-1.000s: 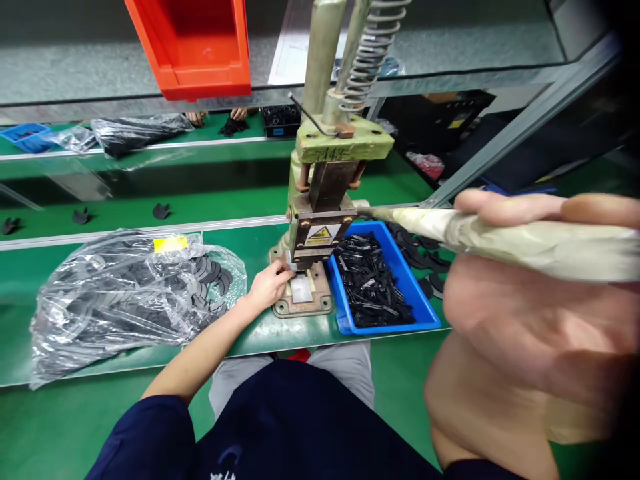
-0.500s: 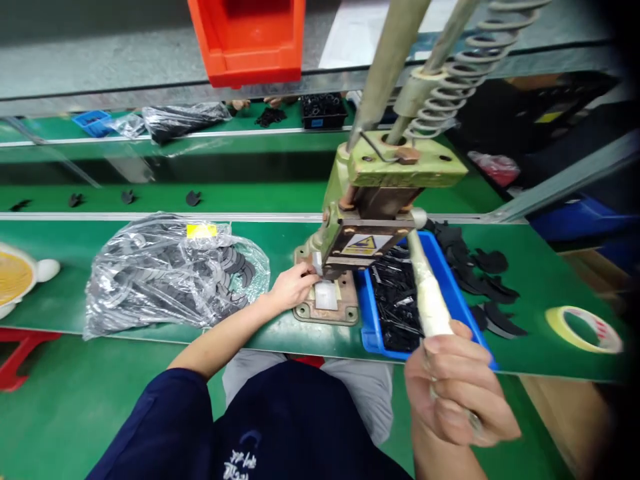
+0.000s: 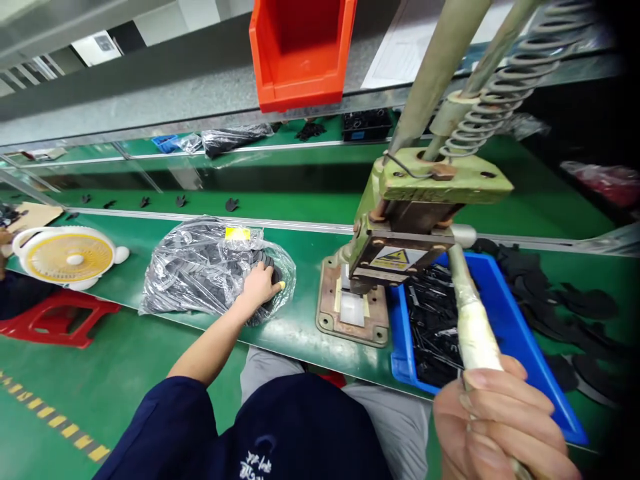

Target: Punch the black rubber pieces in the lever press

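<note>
At the left end of the table (image 3: 306,267) lies a white fan (image 3: 75,257) with a yellow grille; a red stool (image 3: 100,307) stands below it on the floor. To the right of the fan, a clear plastic bag (image 3: 195,273) rests on its side, filled with dark curved parts (image 3: 263,257) and marked with a yellow label (image 3: 237,234). The left hand (image 3: 260,285) is at the right end of this bag, its fingers bent over the dark curved parts; whether it pinches one cannot be told. Above and beyond, a red bin (image 3: 300,87) sits at the edge of the shelf (image 3: 165,100). Next in line is the bench press (image 3: 410,220), its base plate (image 3: 327,307) on the table with a pale plate (image 3: 353,309) seated on it. The press head carries a triangular warning sign (image 3: 399,258). Just to the right of the base plate stands a blue tray (image 3: 525,360) of slim black parts (image 3: 435,327). The lever (image 3: 473,320) slants down in front of the tray; the right hand (image 3: 505,420) is wrapped around its lower end. Further right, loose dark pieces (image 3: 590,300) lie beside the tray.
</note>
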{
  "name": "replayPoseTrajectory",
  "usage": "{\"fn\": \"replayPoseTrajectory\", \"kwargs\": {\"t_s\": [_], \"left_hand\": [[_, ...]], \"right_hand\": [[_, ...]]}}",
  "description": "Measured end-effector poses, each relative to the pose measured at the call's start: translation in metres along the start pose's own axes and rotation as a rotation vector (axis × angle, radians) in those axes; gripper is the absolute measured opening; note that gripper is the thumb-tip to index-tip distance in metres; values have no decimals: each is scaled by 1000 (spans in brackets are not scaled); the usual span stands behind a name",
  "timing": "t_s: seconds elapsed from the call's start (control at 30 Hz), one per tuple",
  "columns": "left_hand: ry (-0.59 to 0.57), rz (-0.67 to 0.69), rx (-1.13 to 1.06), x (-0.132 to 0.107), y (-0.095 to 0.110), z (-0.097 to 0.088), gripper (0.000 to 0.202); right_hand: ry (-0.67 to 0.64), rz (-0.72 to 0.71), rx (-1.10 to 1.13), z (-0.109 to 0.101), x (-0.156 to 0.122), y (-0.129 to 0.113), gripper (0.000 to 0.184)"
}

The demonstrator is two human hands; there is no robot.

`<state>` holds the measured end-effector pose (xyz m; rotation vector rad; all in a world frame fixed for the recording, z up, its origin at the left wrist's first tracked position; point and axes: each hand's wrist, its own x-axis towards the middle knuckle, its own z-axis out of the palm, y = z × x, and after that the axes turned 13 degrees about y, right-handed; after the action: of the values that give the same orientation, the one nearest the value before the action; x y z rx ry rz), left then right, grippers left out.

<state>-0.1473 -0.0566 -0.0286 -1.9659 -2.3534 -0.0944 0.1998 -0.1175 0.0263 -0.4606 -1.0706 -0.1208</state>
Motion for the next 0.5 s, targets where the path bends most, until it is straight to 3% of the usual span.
{"fn": "replayPoseTrajectory", "kwargs": {"t_s": [0.17,0.3,0.4,0.5], "left_hand": [[-59,188,-20,1,19,-4,26],[-85,323,25,4,31,-8,26],[-76,373,32,4,31,-6,26],[-38,366,-109,4,19,-4,25]], "right_hand": [[-7,15,5,-4,-1,-2,33],[-38,54,-1,-11,-3,0,27],[-45,28,34,-16,-4,3,20],[-31,34,26,-23,-10,6,18]]}}
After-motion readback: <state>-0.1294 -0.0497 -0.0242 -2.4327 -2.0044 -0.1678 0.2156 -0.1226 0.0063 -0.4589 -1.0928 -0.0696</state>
